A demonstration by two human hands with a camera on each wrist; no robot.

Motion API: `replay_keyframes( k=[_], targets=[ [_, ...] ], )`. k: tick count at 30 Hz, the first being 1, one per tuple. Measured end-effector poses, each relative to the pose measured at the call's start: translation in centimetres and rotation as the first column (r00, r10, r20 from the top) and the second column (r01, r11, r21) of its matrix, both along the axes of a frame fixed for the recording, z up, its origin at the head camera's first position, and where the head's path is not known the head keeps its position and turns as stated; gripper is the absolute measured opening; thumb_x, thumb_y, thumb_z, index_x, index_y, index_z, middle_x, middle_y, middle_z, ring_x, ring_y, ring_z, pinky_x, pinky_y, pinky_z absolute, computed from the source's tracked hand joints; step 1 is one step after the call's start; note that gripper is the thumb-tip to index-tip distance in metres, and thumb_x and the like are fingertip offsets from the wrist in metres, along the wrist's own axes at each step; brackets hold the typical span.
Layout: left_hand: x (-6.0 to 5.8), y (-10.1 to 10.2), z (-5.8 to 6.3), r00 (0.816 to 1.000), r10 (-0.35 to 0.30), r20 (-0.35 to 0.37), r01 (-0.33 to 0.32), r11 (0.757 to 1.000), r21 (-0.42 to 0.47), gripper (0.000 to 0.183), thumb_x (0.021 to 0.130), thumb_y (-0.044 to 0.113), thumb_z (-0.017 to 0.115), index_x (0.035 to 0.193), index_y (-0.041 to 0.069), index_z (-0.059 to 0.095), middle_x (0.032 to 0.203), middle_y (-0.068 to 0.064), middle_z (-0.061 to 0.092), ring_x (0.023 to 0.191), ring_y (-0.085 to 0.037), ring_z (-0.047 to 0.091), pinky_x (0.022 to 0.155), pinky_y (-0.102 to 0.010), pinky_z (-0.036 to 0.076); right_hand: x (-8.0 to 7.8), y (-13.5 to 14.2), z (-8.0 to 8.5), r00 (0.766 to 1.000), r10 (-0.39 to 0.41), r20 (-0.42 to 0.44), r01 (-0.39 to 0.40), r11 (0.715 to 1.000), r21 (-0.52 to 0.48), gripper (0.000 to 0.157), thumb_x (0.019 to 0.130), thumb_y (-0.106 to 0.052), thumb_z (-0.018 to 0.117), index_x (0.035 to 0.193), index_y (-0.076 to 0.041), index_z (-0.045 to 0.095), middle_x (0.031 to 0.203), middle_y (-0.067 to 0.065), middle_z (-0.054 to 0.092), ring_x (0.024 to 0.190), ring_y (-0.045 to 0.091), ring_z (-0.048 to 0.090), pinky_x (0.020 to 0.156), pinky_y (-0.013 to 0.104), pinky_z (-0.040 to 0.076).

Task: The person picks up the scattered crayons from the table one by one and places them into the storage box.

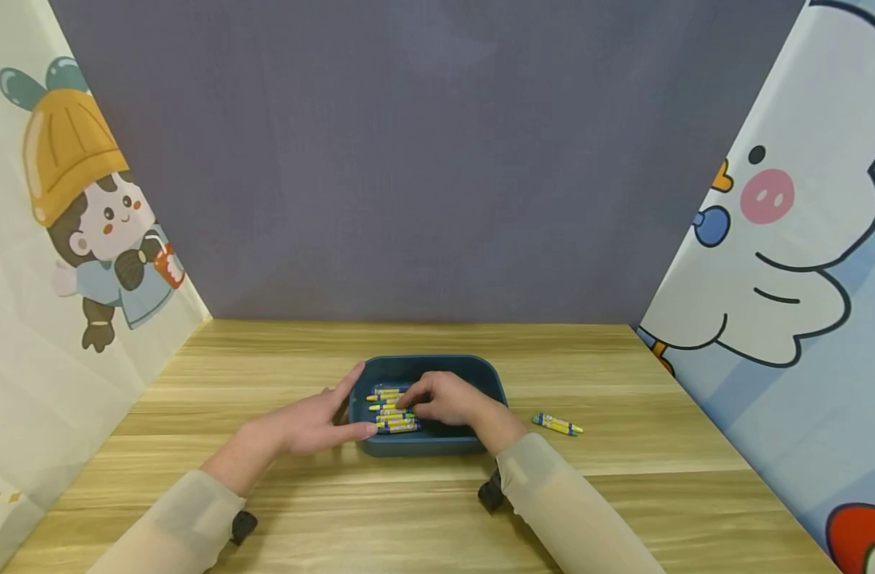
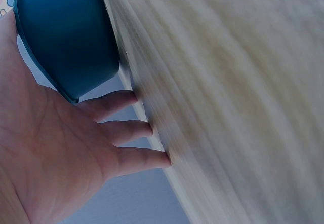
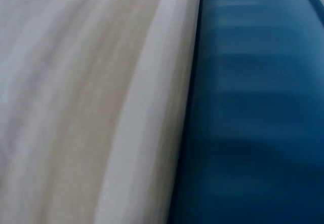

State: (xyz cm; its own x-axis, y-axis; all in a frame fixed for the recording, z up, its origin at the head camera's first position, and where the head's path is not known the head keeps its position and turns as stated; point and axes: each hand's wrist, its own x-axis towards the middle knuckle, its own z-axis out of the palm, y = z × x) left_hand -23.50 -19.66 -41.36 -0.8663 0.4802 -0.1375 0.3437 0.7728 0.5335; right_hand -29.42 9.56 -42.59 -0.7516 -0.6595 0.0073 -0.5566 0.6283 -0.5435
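A dark blue rectangular bin (image 1: pixel 437 448) stands on the table, with several yellow crayons (image 1: pixel 397 427) in blue-marked wrappers lying side by side in its left half. My left hand (image 1: pixel 304 422) is at the bin's left end, thumb and index finger stretched along the rim. In the left wrist view, the other fingers (image 2: pixel 144 158) of that hand extend straight down beside the bin to the tabletop. Reaching over the near right rim, my right hand (image 1: pixel 447 399) has its fingers bent into the bin and pinches the right end of a crayon in the row.
One loose crayon (image 1: pixel 557 424) lies on the wooden table (image 1: pixel 595 502) to the right of the bin. A grey panel (image 1: pixel 423 159) rises behind the table, and cartoon-printed sheets flank it. The right wrist view shows mostly the bin's outer wall (image 3: pixel 253 112) and wood grain.
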Motion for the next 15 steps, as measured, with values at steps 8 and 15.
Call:
replay_keyframes(
  k=[8,15],
  targets=[
    [-0.09,0.0,-0.13,1.0,-0.005,-0.018,0.005,1.0,0.007,0.114,0.102,0.075,0.06,0.179,0.021,-0.004,0.173,-0.033,0.036,0.157,-0.05,0.044,0.128,-0.066,0.037,-0.04,0.09,-0.17,0.999,0.02,-0.031,-0.019,1.0,0.012,0.025,0.105,-0.009,0.072,0.122,-0.022,0.087,0.127,0.0,0.078,0.122,0.023,0.069,0.11,0.046,0.057],
    [-0.13,0.01,-0.18,1.0,-0.009,-0.019,0.009,1.0,0.009,0.113,0.102,0.074,0.06,0.179,0.022,-0.005,0.173,-0.033,0.036,0.157,-0.05,0.044,0.128,-0.066,0.037,-0.07,0.1,-0.12,0.999,0.015,-0.033,-0.015,1.0,-0.001,0.024,0.105,-0.011,0.074,0.122,-0.023,0.087,0.123,-0.001,0.078,0.116,0.019,0.069,0.106,0.043,0.057]
  ],
)
